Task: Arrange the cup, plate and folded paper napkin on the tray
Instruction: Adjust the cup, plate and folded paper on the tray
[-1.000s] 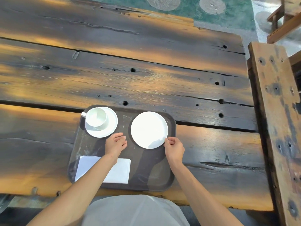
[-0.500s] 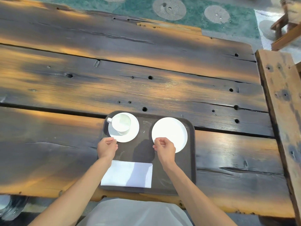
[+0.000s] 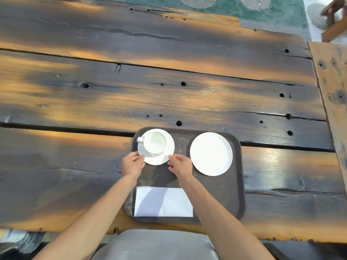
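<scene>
A dark tray lies at the near edge of the wooden table. At its far left a white cup stands upright on a white saucer, its handle pointing left. My left hand pinches the saucer's near-left rim, and my right hand pinches its near-right rim. An empty white plate sits at the tray's far right, apart from both hands. A folded white paper napkin lies flat at the tray's near left, between my forearms.
The tray rests on a broad, dark plank table with gaps and holes. A raised wooden beam runs along the right side. Green patterned floor and a wooden seat frame show beyond the far edge.
My right hand left the plate's rim and moved left to the saucer. My left hand shifted onto the saucer's left rim. The view has swung, so the tray sits further right.
</scene>
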